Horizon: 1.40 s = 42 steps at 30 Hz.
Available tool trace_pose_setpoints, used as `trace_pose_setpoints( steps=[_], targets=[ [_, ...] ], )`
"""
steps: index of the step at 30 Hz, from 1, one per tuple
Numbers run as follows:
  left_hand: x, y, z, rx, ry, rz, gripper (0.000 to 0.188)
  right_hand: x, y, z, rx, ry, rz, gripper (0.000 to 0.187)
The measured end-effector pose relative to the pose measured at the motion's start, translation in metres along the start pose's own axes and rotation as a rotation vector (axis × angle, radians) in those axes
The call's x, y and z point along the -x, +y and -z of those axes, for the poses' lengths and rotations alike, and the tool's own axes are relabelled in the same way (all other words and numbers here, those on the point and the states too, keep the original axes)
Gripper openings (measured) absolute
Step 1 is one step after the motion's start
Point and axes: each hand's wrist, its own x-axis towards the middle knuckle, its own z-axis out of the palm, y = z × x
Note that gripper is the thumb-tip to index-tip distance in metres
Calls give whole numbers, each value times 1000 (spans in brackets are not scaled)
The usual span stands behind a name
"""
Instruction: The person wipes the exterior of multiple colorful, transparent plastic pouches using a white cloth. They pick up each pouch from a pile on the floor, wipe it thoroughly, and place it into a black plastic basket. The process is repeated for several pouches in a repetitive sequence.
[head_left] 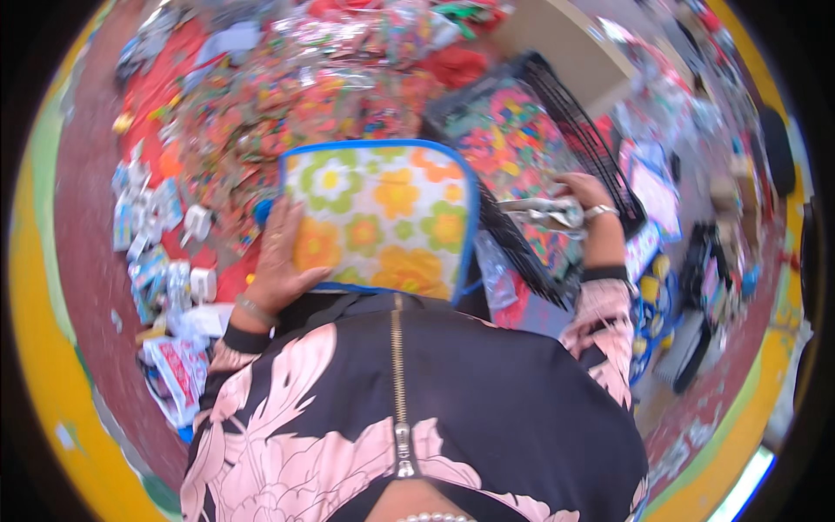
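A floral cloth piece (pixel 374 222) with blue edging, printed in orange, yellow and green flowers, lies across my lap. My left hand (pixel 283 252) rests flat along its left edge, fingers stretched and thumb out. Beside those fingertips is a small blue thing (pixel 263 211). To the right, my right hand (pixel 587 193) is closed on a silvery-grey thing (pixel 544 211), too blurred to tell its kind. It is over a black plastic basket (pixel 600 152) of small colourful pieces (pixel 513 139).
Colourful small pieces (pixel 252 113) pile up ahead on red sheeting. White plug-like items (pixel 198 222) and packets lie at left. A cardboard box (pixel 565 48) stands beyond the basket. Clear plastic bags (pixel 665 113) and a black strip-like item (pixel 683 352) are at right.
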Motion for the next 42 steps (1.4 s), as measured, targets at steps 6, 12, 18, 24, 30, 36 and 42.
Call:
trace_pose_setpoints(
  steps=[6,12,18,24,30,36,42],
  targets=[
    [7,2,8,-36,-1,15,92,144,-174,-79,-235,322,776,23],
    [17,-6,9,164,91,-47,77,186,-193,-201,560,99,1315,22],
    [29,-66,-1,525,561,145,38,172,-156,-247,904,172,1358,25],
    [57,-243,-60,803,912,786,21,163,-150,-246,876,198,1353,27],
    [51,-348,-60,1554,1139,1277,16,157,-155,-251,903,205,1300,26],
    [9,-411,-70,1826,1345,1283,27,151,-159,-250,932,166,1234,26],
    [-26,-454,-80,1784,1275,1315,33,148,-164,-253,990,151,1177,26]
  ],
)
